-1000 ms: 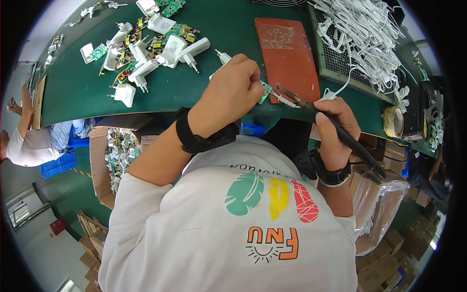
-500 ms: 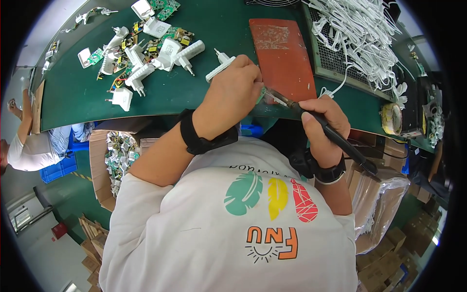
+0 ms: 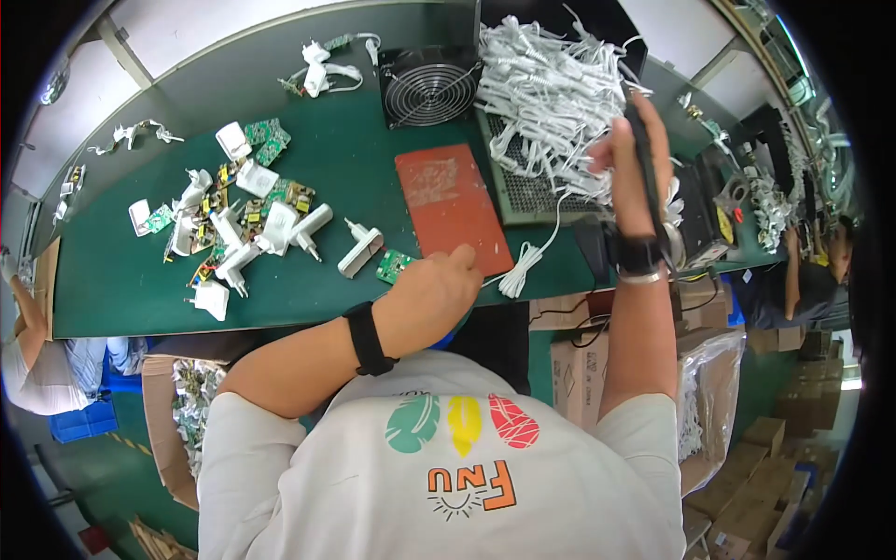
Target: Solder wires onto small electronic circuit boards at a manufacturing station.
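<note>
My left hand [image 3: 434,294] is closed at the table's front edge, over the near edge of a red-brown mat [image 3: 453,205]. A white cable [image 3: 523,271], bundled beside the mat, runs into its fingers. A green circuit board [image 3: 396,267] shows at this hand's left side, partly covered by it. Beyond the board lies an open white plug housing [image 3: 360,254]. My right hand [image 3: 639,168] is raised at the right near a heap of white cables [image 3: 551,103]. It holds a soldering iron [image 3: 651,163] by the black handle; the tip cannot be made out.
Several white plug adapters [image 3: 280,227] and circuit boards lie piled on the green table [image 3: 350,313] at left. A black fan [image 3: 429,89] stands at the back, beside a mesh tray [image 3: 527,210] under the cable heap. People sit at far left and far right.
My right hand has lifted the soldering iron away from my left hand, up toward the cable heap. The plug housing now lies apart from my left hand. The view has shifted.
</note>
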Demonstrator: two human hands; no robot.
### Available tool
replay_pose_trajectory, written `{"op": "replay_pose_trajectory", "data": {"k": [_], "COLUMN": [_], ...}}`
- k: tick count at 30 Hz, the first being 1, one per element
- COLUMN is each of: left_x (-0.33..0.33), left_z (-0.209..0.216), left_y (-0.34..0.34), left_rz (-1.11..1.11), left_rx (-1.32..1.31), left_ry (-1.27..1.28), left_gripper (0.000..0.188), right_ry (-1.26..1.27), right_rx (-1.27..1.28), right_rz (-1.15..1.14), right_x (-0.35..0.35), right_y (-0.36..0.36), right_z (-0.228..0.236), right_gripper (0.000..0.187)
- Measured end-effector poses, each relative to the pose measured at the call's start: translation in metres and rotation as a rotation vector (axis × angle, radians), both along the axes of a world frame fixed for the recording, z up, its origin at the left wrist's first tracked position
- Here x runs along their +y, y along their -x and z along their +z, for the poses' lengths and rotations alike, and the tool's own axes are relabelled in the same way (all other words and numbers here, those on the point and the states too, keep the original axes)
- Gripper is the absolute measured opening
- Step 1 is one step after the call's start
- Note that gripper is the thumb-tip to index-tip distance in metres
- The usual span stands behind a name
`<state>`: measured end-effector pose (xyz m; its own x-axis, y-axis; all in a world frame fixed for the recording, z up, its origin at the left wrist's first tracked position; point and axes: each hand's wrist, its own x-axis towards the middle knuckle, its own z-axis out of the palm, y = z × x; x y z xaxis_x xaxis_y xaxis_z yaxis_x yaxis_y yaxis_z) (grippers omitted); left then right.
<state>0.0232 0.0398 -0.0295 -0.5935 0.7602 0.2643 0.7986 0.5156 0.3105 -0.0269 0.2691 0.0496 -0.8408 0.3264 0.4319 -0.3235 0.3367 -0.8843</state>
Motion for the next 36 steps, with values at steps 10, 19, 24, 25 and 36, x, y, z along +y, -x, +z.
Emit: {"op": "replay_pose_trajectory", "data": {"k": [10, 19, 24, 25, 36], "left_x": [-0.143, -0.152, -0.117, -0.118, -0.091], "left_z": [0.12, 0.103, 0.041, 0.033, 0.063], "left_y": [0.155, 0.152, 0.074, 0.066, 0.02], "left_rz": [0.272, 0.52, 0.362, 0.342, -0.01], "left_rx": [0.236, 0.302, 0.203, 0.195, 0.29], "left_ry": [-0.018, -0.007, 0.312, 0.33, 0.323], "left_gripper": [0.012, 0.022, 0.019, 0.015, 0.015], "right_ry": [-1.09, -0.837, -0.697, -0.658, -1.041], "right_rx": [0.237, -0.04, 0.117, 0.144, 0.065], "right_rz": [-0.113, 0.037, 0.065, 0.065, 0.407], "right_x": [0.035, 0.057, 0.043, 0.033, -0.025], "right_y": [0.091, 0.09, 0.034, 0.022, -0.047], "right_z": [-0.027, -0.03, -0.012, -0.01, -0.058], "right_gripper": [0.039, 0.044, 0.05, 0.051, 0.052]}}
